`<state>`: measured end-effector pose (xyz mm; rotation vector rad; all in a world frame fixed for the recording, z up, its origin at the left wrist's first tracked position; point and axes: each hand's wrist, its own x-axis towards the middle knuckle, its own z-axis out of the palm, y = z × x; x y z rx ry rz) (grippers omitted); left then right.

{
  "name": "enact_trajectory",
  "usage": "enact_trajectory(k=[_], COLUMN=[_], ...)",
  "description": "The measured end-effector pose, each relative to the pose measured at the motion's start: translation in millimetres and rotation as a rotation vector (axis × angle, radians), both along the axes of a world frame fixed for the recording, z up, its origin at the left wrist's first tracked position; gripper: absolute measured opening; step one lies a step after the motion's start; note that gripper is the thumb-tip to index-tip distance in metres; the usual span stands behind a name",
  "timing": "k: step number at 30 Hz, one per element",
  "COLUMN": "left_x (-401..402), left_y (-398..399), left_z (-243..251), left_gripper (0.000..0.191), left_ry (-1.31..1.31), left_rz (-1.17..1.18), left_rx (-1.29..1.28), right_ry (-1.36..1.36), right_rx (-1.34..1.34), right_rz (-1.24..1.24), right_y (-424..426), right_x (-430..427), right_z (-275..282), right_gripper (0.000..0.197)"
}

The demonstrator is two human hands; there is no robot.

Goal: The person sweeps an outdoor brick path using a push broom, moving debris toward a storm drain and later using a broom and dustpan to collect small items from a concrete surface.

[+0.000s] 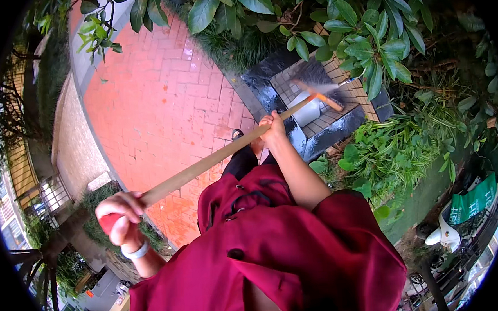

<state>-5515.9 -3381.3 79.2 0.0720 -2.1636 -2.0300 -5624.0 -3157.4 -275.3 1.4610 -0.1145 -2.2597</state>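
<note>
A long wooden pole (207, 162) runs diagonally across in front of my maroon shirt. My left hand (121, 217) is closed around its upper end, where a red part shows at the palm. Farther down the pole, my right hand (273, 126) grips it. An orange crosspiece head (324, 99) ends the pole, over a small tiled basin (356, 103) with a wet black stone rim (271, 93). Partly behind the pole is a white object (307, 114), perhaps a bucket. Water sprays from a metal nozzle (347, 81) across the basin.
Red brick paving (157, 101) spreads to the left, damp in places. Leafy branches (365, 43) overhang the basin, and striped grass-like plants (401, 151) border it. One sandaled foot (237, 133) stands near the rim. At lower right are a white scooter (445, 234) and a green banner bearing writing (473, 200).
</note>
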Motion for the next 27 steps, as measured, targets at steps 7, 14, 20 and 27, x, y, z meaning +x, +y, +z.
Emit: enact_trajectory(k=[7,14,20,27], left_x=[0.3,14.4,14.5,9.6], left_y=[19.6,0.8,-5.0,8.3], left_z=[-10.3,2.6,-5.0,-13.9], left_gripper=[0.016,0.01,0.016,0.017], left_ry=[-0.07,0.121,-0.034,-0.097], left_rz=[0.088,-0.039,0.101,0.254], left_rx=[0.002,0.012,0.038,0.06], right_ry=[-0.2,0.032,-0.023,-0.244], right_rx=[0.187,-0.153,0.227,0.242], right_rz=[0.222,-0.034,0.137,0.332], right_y=[-4.8,16.7,-7.4,-11.5], right_x=[19.4,-20.8,8.8,19.7], right_z=[-52.5,15.7,-6.1,-60.4], right_gripper=[0.037,0.042,0.034,0.032])
